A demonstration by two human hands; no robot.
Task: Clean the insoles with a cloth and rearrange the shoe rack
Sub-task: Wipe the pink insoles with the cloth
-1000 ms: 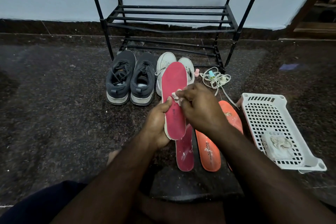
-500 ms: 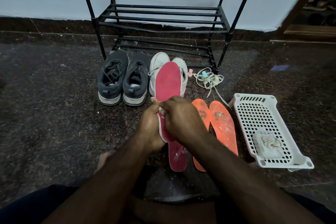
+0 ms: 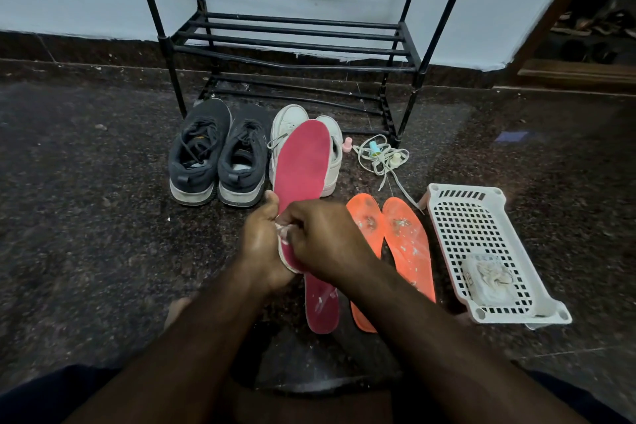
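left hand: gripping the heel end of the held pink insole, fingers wrapping behind it and the thumb lying up along its left edge.
right hand: curling round a small white cloth and pressing it onto the face of the insole just above the heel; only a scrap of the cloth is showing between the two hands, so how it is folded is hard to tell.
long axis: the insole is standing nearly upright and leaning away from the person, heel down in the grip and toe pointing up towards the shoe rack.
key relation: nearly all the unwiped length is lying above the cloth, away from the body, so the next stroke is likely running upward along that axis while the left hand is steadying the base.
nearer hand: the right hand is sitting on the face, the left only on the edge and back.
waiting on the floor: a second pink insole is lying flat just under the hands, and two orange insoles, speckled with dirt, are lying side by side to its right.
shoes: dark shoes and white shoes are sitting in front of the rack, not yet on it.
basket: a white basket at far right is holding another crumpled rag.
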